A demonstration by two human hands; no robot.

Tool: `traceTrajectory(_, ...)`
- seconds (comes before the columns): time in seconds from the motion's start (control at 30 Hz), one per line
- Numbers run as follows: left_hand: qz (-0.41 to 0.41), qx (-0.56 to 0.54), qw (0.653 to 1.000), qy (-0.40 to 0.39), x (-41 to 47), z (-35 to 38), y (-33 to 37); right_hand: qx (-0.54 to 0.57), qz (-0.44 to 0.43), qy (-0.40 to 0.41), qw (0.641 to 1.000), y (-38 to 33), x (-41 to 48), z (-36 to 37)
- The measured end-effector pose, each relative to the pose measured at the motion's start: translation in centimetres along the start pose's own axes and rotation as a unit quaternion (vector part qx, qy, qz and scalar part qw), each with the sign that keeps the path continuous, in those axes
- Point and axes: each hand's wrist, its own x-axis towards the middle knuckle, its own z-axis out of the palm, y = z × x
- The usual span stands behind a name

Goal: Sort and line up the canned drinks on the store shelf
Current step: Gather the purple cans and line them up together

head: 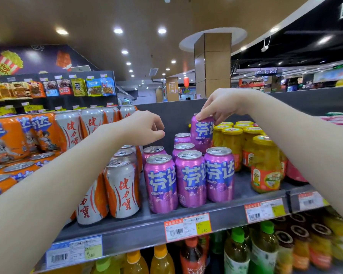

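Several purple cans (190,178) stand in rows on the grey shelf (147,232). My right hand (220,104) grips the top rim of one more purple can (202,133), held above the back of the right-hand purple row. My left hand (145,127) hovers over the white-and-orange cans (122,188), fingers curled with the tips close together and nothing in them. Left of those, orange cans (8,137) are stacked in two layers.
Yellow-lidded fruit jars (265,165) crowd the shelf right of the purple cans. Price tags (187,227) hang on the shelf's front edge. Bottled drinks (263,252) fill the shelf below. Snack packets (79,87) hang on a rack at the back left.
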Motion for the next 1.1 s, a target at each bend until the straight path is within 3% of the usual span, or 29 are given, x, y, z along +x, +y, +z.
traceTrajectory(0.33, 0.018, 0.056, 0.996, -0.067, 4.3, 1.0, 1.6, -0.110, 0.025, -0.009, 0.994, 0.7, -1.4, 2.5)
traceTrajectory(0.63, 0.052, 0.050, 0.991, -0.112, 6.6, 2.5, 2.2, -0.089, 0.002, -0.068, 0.994, 0.9, -2.1, 3.9)
traceTrajectory(1.1, 0.081, 0.076, 0.980, -0.166, 9.1, 3.7, 3.3, -0.108, 0.011, -0.065, 0.992, 1.2, -2.5, 3.6)
